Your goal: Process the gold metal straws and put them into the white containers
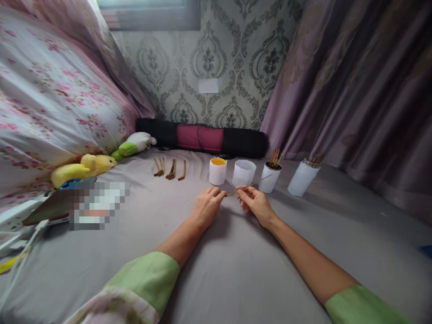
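Note:
My left hand [206,206] and my right hand [255,203] rest on the grey sheet [216,270], both pinching one thin wooden stick [248,186] that slants up to the right. Just behind my hands stands a row of white cups: one with yellow contents [218,171], an empty-looking one [243,173], one holding several sticks [270,175], and a clear glass with sticks [302,177]. Three small bundles of bent sticks [170,169] lie to the left of the cups.
A black and maroon rolled bag [202,137] lies against the patterned wall. Plush toys [87,166] and floral bedding [50,99] fill the left side. A purple curtain [354,90] hangs at the right. White cables and a power strip [13,225] sit at far left.

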A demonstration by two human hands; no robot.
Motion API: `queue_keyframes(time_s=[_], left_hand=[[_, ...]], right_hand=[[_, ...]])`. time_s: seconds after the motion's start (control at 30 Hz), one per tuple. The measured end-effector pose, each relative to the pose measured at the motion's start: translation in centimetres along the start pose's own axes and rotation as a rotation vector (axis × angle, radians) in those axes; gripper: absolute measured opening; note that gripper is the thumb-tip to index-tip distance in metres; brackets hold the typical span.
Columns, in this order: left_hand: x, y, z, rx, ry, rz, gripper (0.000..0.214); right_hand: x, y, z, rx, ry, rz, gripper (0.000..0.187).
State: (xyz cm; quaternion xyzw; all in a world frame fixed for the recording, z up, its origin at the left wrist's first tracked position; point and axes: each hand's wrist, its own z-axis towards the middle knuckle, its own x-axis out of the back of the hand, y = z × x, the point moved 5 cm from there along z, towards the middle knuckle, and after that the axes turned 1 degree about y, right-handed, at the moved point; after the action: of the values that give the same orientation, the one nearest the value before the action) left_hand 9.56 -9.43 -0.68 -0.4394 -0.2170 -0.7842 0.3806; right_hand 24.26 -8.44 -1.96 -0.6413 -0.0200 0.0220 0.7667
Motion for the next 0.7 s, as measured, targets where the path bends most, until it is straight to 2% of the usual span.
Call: queue_keyframes(time_s=[0.27, 0.7], left_hand=[[-0.04, 0.16, -0.01, -0.01, -0.017, -0.021, 0.025], [-0.43, -0.3, 0.1, 0.109, 0.005, -0.195, 0.027]], right_hand=[[0.12, 0.62, 0.26, -0.044, 0.019, 0.062, 0.032], [0.31, 0.91, 0.23, -0.059, 0.018, 0.075, 0.032]])
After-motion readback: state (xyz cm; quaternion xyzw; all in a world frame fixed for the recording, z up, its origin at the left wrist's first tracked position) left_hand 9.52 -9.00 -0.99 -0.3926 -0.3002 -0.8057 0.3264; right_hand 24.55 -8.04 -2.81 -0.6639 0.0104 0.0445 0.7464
